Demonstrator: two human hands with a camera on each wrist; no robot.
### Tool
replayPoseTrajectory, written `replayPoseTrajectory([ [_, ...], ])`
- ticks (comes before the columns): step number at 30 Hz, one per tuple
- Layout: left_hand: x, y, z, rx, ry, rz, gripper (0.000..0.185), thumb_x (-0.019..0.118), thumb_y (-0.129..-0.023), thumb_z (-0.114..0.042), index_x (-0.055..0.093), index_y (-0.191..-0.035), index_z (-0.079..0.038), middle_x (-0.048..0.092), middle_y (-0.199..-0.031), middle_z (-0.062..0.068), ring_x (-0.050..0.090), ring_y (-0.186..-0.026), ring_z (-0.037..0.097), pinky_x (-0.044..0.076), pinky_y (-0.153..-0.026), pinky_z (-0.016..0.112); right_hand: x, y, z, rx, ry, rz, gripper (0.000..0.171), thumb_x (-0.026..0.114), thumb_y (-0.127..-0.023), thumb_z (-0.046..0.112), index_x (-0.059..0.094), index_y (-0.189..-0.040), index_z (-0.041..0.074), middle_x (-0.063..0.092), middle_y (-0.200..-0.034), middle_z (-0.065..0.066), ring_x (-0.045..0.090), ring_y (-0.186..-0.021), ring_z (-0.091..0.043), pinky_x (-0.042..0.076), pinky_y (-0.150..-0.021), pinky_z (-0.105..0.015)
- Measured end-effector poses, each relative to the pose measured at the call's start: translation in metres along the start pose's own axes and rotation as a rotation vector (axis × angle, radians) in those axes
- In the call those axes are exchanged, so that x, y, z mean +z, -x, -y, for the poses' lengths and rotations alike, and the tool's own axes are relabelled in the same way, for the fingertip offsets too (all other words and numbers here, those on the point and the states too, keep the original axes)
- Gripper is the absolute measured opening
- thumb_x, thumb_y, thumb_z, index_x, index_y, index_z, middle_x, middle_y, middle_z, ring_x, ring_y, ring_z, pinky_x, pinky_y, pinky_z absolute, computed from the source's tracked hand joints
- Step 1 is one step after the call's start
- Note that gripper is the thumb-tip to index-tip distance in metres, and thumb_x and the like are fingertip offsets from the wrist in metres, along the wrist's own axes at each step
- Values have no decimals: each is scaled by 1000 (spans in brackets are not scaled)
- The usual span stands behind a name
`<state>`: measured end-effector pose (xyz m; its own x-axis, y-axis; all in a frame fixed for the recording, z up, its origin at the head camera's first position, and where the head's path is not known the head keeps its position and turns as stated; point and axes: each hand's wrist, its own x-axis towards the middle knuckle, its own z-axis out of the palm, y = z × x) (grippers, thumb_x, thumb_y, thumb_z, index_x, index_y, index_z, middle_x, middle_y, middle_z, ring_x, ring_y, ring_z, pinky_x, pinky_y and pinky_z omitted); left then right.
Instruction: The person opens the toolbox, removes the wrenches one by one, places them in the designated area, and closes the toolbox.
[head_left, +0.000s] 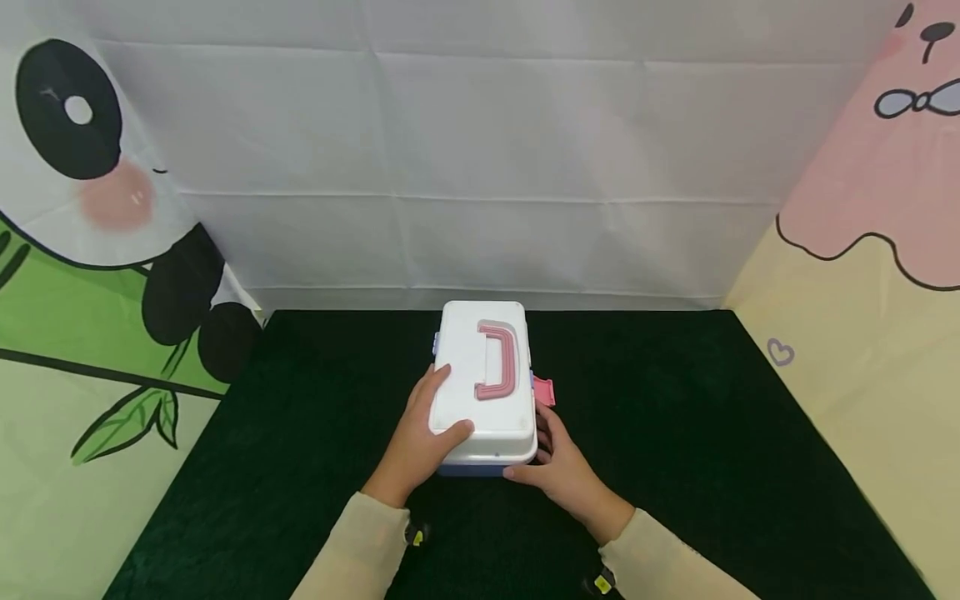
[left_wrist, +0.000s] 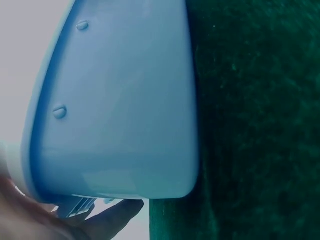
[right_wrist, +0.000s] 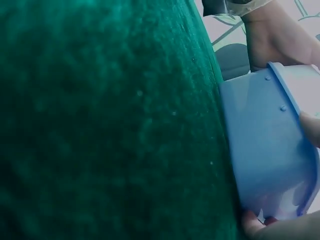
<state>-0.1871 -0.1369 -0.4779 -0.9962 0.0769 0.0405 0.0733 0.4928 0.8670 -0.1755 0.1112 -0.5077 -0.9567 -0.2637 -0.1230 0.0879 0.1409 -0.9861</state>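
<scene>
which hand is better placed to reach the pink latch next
Right, most likely. The right hand holds the box on the side where the pink latch sticks out, its fingers close by; the left hand grips the opposite side.

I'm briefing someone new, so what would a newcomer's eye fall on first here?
Probably the white-lidded box with its pink handle, standing out against the dark green cloth between the person's left hand and right hand. Next, perhaps, the pink latch jutting from the box's right side, then the large cartoon face at the head view's upper left.
</scene>
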Motion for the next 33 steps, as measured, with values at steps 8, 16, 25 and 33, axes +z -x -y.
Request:
replayPoseTrajectory([
  [8, -2, -4, -1, 32, -28, -1, 90, 72, -87, -58, 26, -162, -38, 10, -172, 0, 29, -147, 37, 32, -111, 69, 0, -1, 4, -20, -2, -14, 108, 91, -80, 21, 21, -162, 23, 35, -160, -9, 39, -144, -28, 37, -115, -48],
  [16, -8, 0, -12, 94, -193, -44, 90, 73, -86, -62, 33, -161, -34, 13, -172, -1, 29, -149, 36, 39, -108, 66, 0, 0, 5, -14, -18, -6, 107, 91, -81, 21, 21, -162, 21, 33, -162, -10, 40, -144, -30, 37, -115, -52],
  [25, -1, -1, -52, 520, -607, -28, 80, 72, -85, -61, 49, -154, -26, 35, -165, 6, 27, -153, 29, 25, -118, 62, -1, 0, 5, -43, -38, 27, 106, 88, -82, 14, 20, -163, 21, 31, -161, -11, 41, -142, -32, 39, -114, -51],
  [33, 12, -7, -70, 609, -841, 80, 81, 65, -85, -68, 48, -155, -31, 38, -163, 6, 27, -152, 31, 17, -118, 68, 0, -2, -1, -41, -65, 50, 105, 87, -83, 11, 19, -162, 23, 33, -161, -9, 40, -143, -28, 39, -114, -49],
])
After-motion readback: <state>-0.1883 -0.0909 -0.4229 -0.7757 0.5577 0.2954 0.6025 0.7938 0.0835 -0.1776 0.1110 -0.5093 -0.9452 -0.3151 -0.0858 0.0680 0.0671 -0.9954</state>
